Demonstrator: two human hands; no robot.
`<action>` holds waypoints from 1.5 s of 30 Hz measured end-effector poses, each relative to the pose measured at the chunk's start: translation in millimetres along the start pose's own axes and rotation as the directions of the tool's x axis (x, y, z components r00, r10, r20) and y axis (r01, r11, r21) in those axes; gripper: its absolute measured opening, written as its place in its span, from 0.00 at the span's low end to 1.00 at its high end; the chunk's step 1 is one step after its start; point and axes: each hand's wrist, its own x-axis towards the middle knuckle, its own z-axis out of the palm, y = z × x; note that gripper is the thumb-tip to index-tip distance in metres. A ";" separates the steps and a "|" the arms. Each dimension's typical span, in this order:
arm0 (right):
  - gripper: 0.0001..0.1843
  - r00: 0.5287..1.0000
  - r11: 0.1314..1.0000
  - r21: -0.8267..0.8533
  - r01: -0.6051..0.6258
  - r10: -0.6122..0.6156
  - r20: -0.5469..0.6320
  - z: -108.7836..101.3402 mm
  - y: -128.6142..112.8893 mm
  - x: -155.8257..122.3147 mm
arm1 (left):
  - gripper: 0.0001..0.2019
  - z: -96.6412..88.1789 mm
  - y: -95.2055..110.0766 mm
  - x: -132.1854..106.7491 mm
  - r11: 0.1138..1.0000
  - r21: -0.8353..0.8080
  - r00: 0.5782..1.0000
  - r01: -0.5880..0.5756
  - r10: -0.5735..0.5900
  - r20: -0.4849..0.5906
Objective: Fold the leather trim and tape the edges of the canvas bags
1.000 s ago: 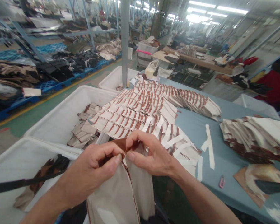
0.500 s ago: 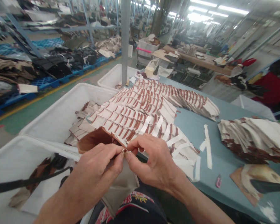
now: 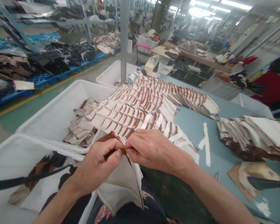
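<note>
Between my hands hangs a sewn fabric piece (image 3: 121,186), beige-grey outside with a brown edge at the top. My left hand (image 3: 101,165) is closed, its thumb and fingers pinching the brown edge. Right beside it, my right hand (image 3: 146,147) pinches the same edge, its fingers curled. The two hands nearly touch; the exact spot under the fingertips is partly hidden. Just beyond them, overlapping rows of cream pieces with brown edges (image 3: 128,115) cover part of the blue-green table (image 3: 189,124). Several white strips (image 3: 159,122) lie across the nearest rows.
White bins (image 3: 49,107) stand at the left, holding beige pieces (image 3: 81,124) and dark scraps. A grey post (image 3: 123,40) rises behind the table. At right are a stack of cream pieces (image 3: 256,133), a white strip (image 3: 207,149) and a black-handled tool (image 3: 266,183).
The held piece has turned and hangs lower, showing more beige and less brown. My right hand has rolled over with its fingers curled further in; the left hand has shifted slightly left.
</note>
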 end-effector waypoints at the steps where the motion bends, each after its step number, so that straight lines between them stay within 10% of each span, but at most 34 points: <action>1: 0.14 1.000 1.000 0.017 0.014 -0.014 0.007 -1.8 1.7 1.3 | 0.15 -0.4 -2.8 -1.4 0.998 -0.055 1.000 0.007 -0.006 0.013; 8: 0.08 0.999 0.965 0.260 0.032 -0.035 0.005 -5.0 11.7 6.1 | 0.17 -1.5 -15.8 -12.2 0.945 -0.308 0.990 0.105 -0.069 0.125; 15: 0.12 0.994 0.747 0.656 -0.108 0.073 0.081 6.4 23.4 4.5 | 0.16 -1.2 -6.1 -11.8 0.947 -0.310 0.993 0.085 -0.057 0.100; 29: 0.18 0.962 0.745 0.638 -0.195 0.271 -0.022 20.8 27.9 -2.2 | 0.18 -12.3 1.0 8.8 0.939 -0.240 0.951 0.246 -0.185 0.248; 37: 0.17 0.973 0.512 0.858 -0.034 0.212 -0.088 17.3 24.6 1.9 | 0.13 -22.8 -4.9 0.1 0.958 -0.267 0.980 0.106 -0.054 0.193; 45: 0.19 0.984 0.691 0.715 0.106 0.031 -0.176 24.8 10.0 20.4 | 0.11 -34.2 0.6 -5.6 0.989 -0.145 0.982 0.017 0.011 0.186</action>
